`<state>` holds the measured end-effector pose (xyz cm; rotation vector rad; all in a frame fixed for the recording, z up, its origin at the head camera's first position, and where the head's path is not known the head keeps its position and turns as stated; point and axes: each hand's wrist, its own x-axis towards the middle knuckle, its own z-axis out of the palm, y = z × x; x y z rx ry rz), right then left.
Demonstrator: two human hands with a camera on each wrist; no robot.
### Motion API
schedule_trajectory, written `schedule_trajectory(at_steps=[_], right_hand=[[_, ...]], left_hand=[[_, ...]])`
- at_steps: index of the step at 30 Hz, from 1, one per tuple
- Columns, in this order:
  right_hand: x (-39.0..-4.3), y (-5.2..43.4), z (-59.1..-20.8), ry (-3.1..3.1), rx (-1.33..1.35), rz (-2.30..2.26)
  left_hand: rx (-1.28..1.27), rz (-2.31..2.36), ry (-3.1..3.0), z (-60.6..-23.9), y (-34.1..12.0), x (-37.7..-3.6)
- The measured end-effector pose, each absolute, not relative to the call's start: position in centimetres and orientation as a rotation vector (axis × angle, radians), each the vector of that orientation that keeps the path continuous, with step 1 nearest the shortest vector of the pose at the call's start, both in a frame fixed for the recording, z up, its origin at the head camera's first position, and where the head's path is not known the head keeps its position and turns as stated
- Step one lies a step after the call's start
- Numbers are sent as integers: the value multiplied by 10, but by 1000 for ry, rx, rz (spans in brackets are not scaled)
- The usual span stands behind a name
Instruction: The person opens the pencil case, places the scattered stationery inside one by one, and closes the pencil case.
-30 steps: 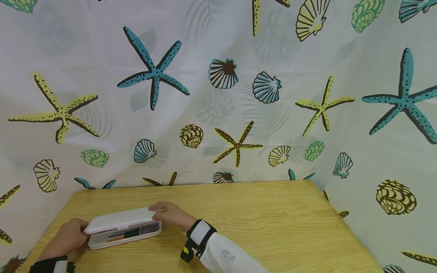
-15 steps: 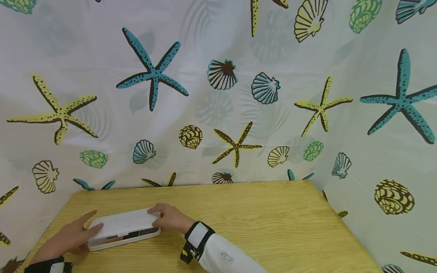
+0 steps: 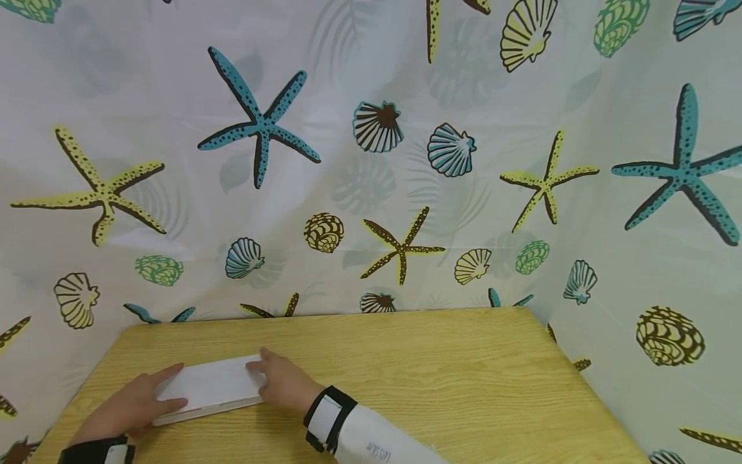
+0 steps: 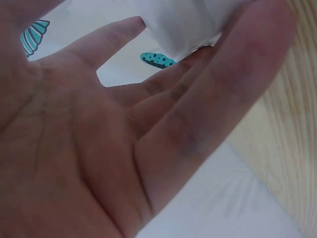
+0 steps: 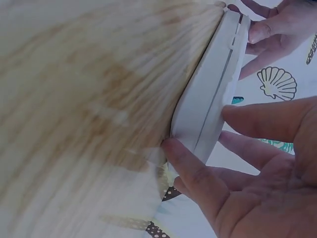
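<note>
- White flat case lies on the wooden table, near its left front part, lid down on the base.
- Left hand sits on the case's left end, fingers straight and laid flat over the lid. Nothing pinched; it's a flat press.
- Right hand is at the right end. Right wrist view shows the thumb at the edge against the table and the fingers stretched over the lid side. Loose, wide contact rather than a clamp.
- The seam between lid and base shows as a thin even line in the right wrist view; I can't tell whether any latch has caught.
- Doing this well, my read: press straight down with both hands at once so the lid seats evenly, not one end first.
- Keep the fingertips off the seam so skin doesn't get nipped.
- Keep the thumb on the edge as a stop so the case doesn't skate on the smooth wood.
- Run pressure along the long front edge; that's likely where a clasp would sit.
- Seashell-print curtain hangs behind and to the right; not in the way.
</note>
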<state>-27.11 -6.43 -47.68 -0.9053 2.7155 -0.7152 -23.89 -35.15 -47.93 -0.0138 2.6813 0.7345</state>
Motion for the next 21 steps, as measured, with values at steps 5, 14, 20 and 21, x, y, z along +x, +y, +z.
schedule_trajectory(at_steps=[5,14,20,21], right_hand=[[-266,-66,-476,2755,-956,-640],[-266,-67,-477,2765,-963,-636],[-266,-69,-478,2795,-979,-578],[-266,-69,-478,2796,-978,-578]], left_hand=[[-32,744,2683,-480,-350,-238],[-50,764,2683,-480,-349,-239],[-32,762,2712,-481,-348,-238],[-26,760,2718,-481,-348,-239]])
